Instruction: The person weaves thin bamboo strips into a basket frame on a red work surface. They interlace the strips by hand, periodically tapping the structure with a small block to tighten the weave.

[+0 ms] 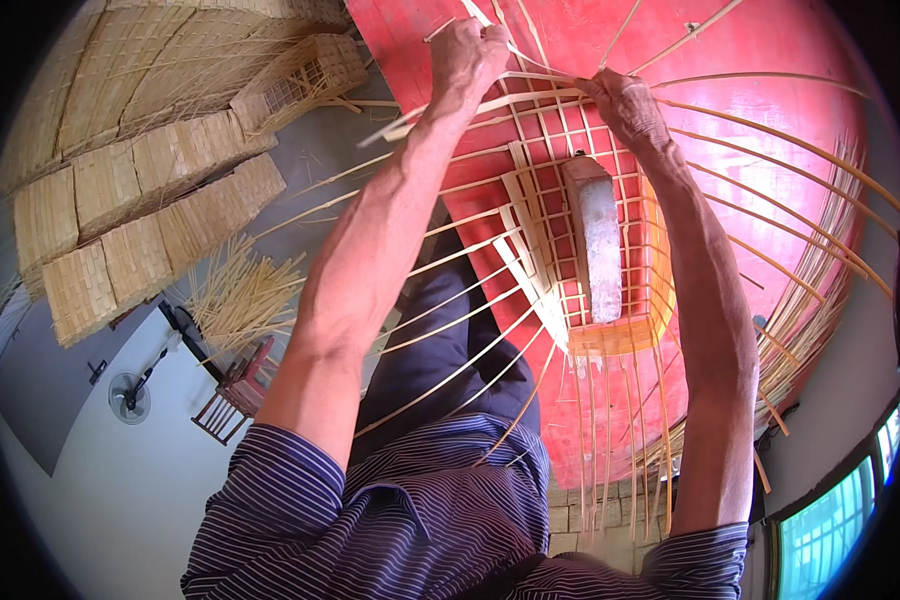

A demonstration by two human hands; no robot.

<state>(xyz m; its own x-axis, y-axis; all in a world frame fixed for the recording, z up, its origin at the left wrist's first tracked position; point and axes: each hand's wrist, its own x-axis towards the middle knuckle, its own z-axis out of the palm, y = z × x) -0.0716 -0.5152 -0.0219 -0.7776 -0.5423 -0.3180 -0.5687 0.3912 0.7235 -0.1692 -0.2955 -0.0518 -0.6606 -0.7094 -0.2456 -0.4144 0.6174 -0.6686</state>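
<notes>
A half-woven bamboo basket [658, 270] sits on the red table, its lattice base open and long loose strips radiating from its sides. On the lattice rests a worn grey block [597, 240], stone or brick. At the far edge of the weave, my left hand [467, 65] is closed around a thin bamboo strip [542, 66]. This strip runs across to my right hand [628, 108], whose fingers pinch it near the basket's far corner. The fingertips of both hands are partly hidden. Pale, wider strips [528, 235] stand along the basket's left side.
The red table [770, 130] spreads beneath the work. Long loose strips [820, 330] lie along its right edge. Stacked woven baskets [150, 215] fill the left, above a heap of cut strips [245, 290]. A wooden chair [232, 395] and a fan [129, 398] stand farther off.
</notes>
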